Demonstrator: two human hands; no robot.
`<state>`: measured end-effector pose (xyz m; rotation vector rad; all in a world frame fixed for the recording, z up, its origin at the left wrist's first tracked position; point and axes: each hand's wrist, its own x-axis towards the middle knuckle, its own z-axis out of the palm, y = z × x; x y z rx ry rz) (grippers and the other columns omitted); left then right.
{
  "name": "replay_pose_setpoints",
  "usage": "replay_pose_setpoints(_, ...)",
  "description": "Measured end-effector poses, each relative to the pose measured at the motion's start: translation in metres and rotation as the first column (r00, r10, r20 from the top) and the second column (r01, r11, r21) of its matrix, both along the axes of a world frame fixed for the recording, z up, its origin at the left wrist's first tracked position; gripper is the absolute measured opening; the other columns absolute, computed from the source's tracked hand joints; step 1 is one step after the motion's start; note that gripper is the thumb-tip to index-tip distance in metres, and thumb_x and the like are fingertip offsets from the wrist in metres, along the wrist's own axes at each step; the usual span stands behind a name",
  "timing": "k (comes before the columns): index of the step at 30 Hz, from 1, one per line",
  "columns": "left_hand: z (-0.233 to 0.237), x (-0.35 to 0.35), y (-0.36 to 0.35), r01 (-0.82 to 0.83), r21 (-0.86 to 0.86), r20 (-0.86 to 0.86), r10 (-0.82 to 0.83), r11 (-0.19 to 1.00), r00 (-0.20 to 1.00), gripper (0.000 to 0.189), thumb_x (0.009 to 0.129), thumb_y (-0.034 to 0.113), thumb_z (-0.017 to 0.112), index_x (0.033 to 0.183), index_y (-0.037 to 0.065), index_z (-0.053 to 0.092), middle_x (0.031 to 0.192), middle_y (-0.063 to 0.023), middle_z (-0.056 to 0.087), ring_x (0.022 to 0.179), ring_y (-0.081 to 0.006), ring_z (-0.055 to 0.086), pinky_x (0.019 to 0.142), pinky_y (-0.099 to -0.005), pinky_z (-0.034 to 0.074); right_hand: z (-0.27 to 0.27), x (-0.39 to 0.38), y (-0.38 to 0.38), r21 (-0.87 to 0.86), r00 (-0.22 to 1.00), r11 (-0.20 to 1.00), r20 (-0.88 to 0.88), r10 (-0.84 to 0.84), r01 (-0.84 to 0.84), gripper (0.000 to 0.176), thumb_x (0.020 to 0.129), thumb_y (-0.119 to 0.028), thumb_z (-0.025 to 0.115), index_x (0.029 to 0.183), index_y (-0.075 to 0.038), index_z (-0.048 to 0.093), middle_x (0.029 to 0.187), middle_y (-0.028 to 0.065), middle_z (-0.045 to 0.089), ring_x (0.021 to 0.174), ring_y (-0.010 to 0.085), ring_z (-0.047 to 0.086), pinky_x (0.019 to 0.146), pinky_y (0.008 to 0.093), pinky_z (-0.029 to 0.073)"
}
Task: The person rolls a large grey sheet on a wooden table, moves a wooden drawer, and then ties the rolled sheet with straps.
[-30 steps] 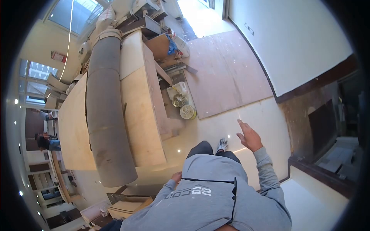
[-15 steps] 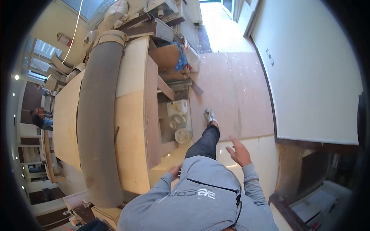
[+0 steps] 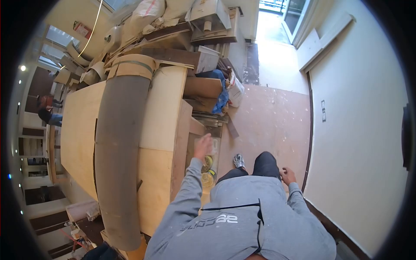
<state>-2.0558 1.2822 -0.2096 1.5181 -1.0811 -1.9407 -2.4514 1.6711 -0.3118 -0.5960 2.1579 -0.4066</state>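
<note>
My left hand [image 3: 203, 147] is raised in front of me beside the wooden bench, slightly blurred, with its fingers loosely stretched and nothing in it. Just past and below it, clear tubs with yellow rims [image 3: 208, 177] sit on the low shelf, partly hidden by my hand and forearm. My right hand [image 3: 288, 176] hangs by my right thigh, fingers loosely bent and apart, with no object visible in it. Along the bench top [image 3: 160, 182] lies a long grey roll [image 3: 119, 164], banded with brown cardboard at its far end.
Boards, sacks and a metal box [image 3: 210, 19] are piled at the bench's far end. A blue plastic bag [image 3: 222, 93] hangs beside the walkway [image 3: 273, 121]. A white wall [image 3: 355, 143] runs along the right, toward an open door [image 3: 297, 19]. Another person [image 3: 51, 115] is far left.
I have stepped forward along the bench. My left hand has swung up and forward; my right hand has dropped back beside my thigh. The far pile and door show more.
</note>
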Motion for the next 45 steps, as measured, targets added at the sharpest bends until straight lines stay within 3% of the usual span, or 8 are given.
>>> replay_pose_setpoints(3,0.029,-0.039,-0.076,-0.108,-0.014,-0.070,0.106,0.994,0.992,0.056,0.109,0.045,0.061,0.154,0.013,0.054,0.142,-0.0076,0.062,0.123,-0.0225,0.060,0.100,-0.0416,0.052,0.007,-0.046,-0.031,0.337,0.990,0.939,0.139,0.031,-0.076,0.057,0.092,-0.029,0.077,0.137,0.002,0.065,0.106,0.0233,0.077,0.088,0.0321,0.079,0.076,0.0433,0.065)
replay_pose_setpoints(9,0.051,-0.102,-0.242,-0.448,-0.065,-0.188,0.430,0.892,0.883,0.066,0.103,0.049,0.068,0.154,0.010,0.052,0.136,-0.0081,0.061,0.120,-0.0229,0.059,0.102,-0.0449,0.050,0.002,-0.155,-0.165,0.469,0.953,0.851,0.281,0.111,-0.237,0.057,0.092,-0.030,0.078,0.138,0.000,0.065,0.104,0.0221,0.077,0.085,0.0319,0.079,0.073,0.0436,0.067)
replay_pose_setpoints(14,0.019,-0.152,-0.352,-0.543,0.065,0.066,0.539,0.837,0.840,0.085,0.097,0.065,0.069,0.160,0.014,0.045,0.160,-0.0101,0.049,0.144,-0.0337,0.044,0.114,-0.0610,0.039,-0.044,-0.264,-0.356,0.338,0.894,0.845,0.323,0.310,-0.415,0.053,0.095,-0.031,0.076,0.139,-0.002,0.066,0.100,0.0206,0.077,0.077,0.0270,0.077,0.063,0.0407,0.062)
replay_pose_setpoints(21,0.036,-0.205,-0.390,-0.691,-0.030,0.360,0.653,0.722,0.666,0.070,0.093,0.063,0.074,0.138,0.011,0.063,0.138,-0.0030,0.065,0.126,-0.0237,0.056,0.106,-0.0592,0.040,-0.009,-0.379,-0.568,-0.081,0.958,0.975,0.185,0.218,-0.206,0.040,0.099,-0.025,0.067,0.132,-0.002,0.068,0.098,0.0173,0.076,0.073,0.0226,0.076,0.061,0.0356,0.060)
replay_pose_setpoints(26,0.062,-0.251,-0.422,-0.655,-0.014,0.301,0.628,0.755,0.718,0.058,0.090,0.046,0.086,0.135,0.021,0.060,0.128,0.0020,0.067,0.112,-0.0173,0.063,0.078,-0.0417,0.057,-0.027,-0.406,-0.575,0.136,0.938,0.963,0.291,0.187,-0.234,0.040,0.097,-0.022,0.068,0.132,-0.003,0.067,0.099,0.0159,0.074,0.073,0.0227,0.075,0.059,0.0367,0.060)
replay_pose_setpoints(29,0.062,-0.257,-0.447,-0.665,0.000,0.250,0.644,0.747,0.723,0.061,0.090,0.049,0.087,0.136,0.022,0.058,0.128,0.0004,0.067,0.115,-0.0181,0.064,0.077,-0.0443,0.059,-0.036,-0.413,-0.560,0.242,0.912,0.929,0.370,0.177,-0.279,0.041,0.095,-0.019,0.068,0.133,-0.003,0.065,0.098,0.0142,0.072,0.072,0.0234,0.074,0.057,0.0379,0.060)
replay_pose_setpoints(34,0.061,-0.275,-0.492,-0.666,-0.223,0.005,0.684,0.712,0.730,0.045,0.096,0.017,0.084,0.130,0.001,0.060,0.122,-0.0075,0.071,0.106,-0.0164,0.065,0.089,-0.0308,0.052,-0.028,-0.411,-0.561,0.316,0.884,0.902,0.450,0.129,-0.293,0.039,0.096,-0.016,0.068,0.132,-0.003,0.064,0.099,0.0145,0.072,0.071,0.0250,0.074,0.057,0.0395,0.060)
replay_pose_setpoints(45,0.072,-0.389,-0.639,-0.562,-0.442,0.317,0.709,0.698,0.630,0.061,0.081,0.032,0.090,0.120,-0.008,0.065,0.105,-0.0173,0.075,0.089,-0.0252,0.071,0.084,-0.0381,0.056,-0.044,-0.453,-0.582,0.245,0.907,0.950,0.414,0.079,-0.195,0.040,0.097,-0.015,0.065,0.134,-0.001,0.065,0.098,0.0163,0.074,0.071,0.0291,0.076,0.056,0.0414,0.062)
